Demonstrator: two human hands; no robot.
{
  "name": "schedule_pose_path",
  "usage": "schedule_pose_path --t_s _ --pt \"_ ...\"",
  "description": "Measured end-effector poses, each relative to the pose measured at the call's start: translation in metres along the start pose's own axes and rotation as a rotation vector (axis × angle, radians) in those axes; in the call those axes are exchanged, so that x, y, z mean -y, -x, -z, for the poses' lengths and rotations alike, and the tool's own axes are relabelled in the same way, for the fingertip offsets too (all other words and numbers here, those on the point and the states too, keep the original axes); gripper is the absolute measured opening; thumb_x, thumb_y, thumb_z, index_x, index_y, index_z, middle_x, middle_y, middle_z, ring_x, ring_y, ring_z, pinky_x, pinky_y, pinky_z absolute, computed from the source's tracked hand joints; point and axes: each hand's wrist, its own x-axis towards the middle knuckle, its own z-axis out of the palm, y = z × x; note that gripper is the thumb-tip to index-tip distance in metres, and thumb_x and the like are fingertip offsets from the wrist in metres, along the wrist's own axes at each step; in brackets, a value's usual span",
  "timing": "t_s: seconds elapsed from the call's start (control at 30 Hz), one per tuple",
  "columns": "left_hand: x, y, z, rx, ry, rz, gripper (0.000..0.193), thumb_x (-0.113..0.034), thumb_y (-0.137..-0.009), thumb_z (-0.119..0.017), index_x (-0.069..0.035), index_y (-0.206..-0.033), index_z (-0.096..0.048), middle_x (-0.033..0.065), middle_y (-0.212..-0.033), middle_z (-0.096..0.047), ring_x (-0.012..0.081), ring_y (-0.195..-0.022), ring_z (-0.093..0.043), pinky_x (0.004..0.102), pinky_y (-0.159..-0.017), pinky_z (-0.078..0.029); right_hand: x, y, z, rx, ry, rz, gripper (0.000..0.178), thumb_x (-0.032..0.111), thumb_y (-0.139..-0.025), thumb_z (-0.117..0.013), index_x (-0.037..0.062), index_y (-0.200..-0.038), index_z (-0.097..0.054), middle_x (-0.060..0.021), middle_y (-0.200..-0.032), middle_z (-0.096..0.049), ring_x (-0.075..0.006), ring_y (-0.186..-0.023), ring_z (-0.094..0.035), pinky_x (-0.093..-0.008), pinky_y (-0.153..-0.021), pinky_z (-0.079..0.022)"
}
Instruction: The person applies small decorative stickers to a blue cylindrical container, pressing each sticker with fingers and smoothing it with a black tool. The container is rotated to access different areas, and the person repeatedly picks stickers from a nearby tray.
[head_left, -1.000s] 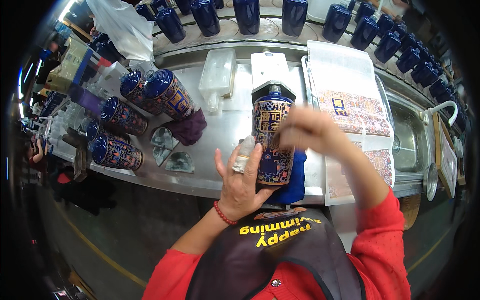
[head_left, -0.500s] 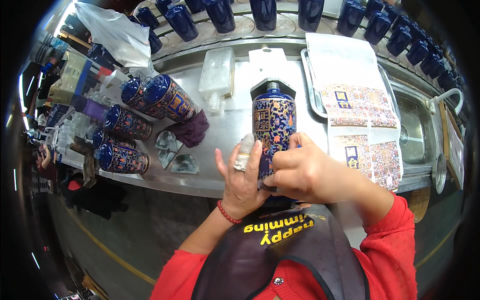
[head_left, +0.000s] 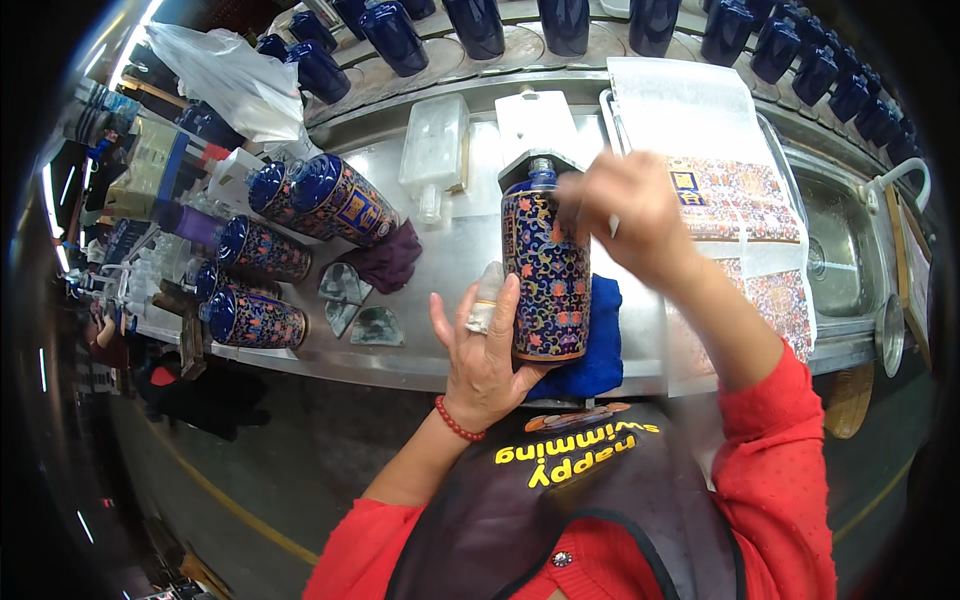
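A dark blue bottle [head_left: 546, 268] covered with a colourful flower pattern lies in front of me, neck pointing away. My left hand [head_left: 487, 352] cups its lower end, one finger wrapped in white tape. My right hand [head_left: 622, 212] is pressed against the bottle's upper right side, blurred, and seems to pinch a small white tool; what it is I cannot make out. A blue cloth [head_left: 598, 340] lies under the bottle on the steel counter [head_left: 450, 255].
Several patterned bottles [head_left: 335, 197] lie at the left beside a purple cloth [head_left: 388, 262]. Patterned decal sheets [head_left: 745, 215] rest on a tray at the right, next to a sink [head_left: 838, 255]. Plain dark blue bottles [head_left: 478, 22] line the far shelf. A plastic bag [head_left: 225, 80] sits far left.
My right hand has slid from the bottle's lower end up to its shoulder. My left hand stays under the bottle's base.
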Motion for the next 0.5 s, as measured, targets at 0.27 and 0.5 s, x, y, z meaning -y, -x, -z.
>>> schedule_pose_path --t_s 0.27,0.5 --pt "0.004 0.002 -0.001 -0.028 0.102 0.038 0.102 -0.057 -0.083 -0.075 0.001 -0.157 -0.036 0.0151 -0.149 -0.053 0.0392 -0.132 -0.046 0.0715 -0.115 -0.007 0.003 -0.005 -0.001 -0.108 -0.553 -0.561 0.014 0.016 -0.082 -0.076 0.0074 -0.089 -0.068 -0.0065 -0.08 -0.061 -0.027 -0.071 -0.065 -0.0409 -0.068 -0.052" --pt "0.007 0.0 -0.003 -0.039 0.074 0.013 0.1 -0.06 -0.085 -0.072 0.0 -0.157 -0.036 0.0173 -0.151 -0.052 0.0387 -0.133 -0.046 0.0718 -0.115 -0.008 0.032 0.009 0.012 0.417 -0.591 -0.056 0.016 0.009 -0.084 -0.076 0.0079 -0.099 -0.071 -0.0031 -0.08 -0.059 -0.017 -0.078 -0.063 -0.0345 -0.07 -0.047"
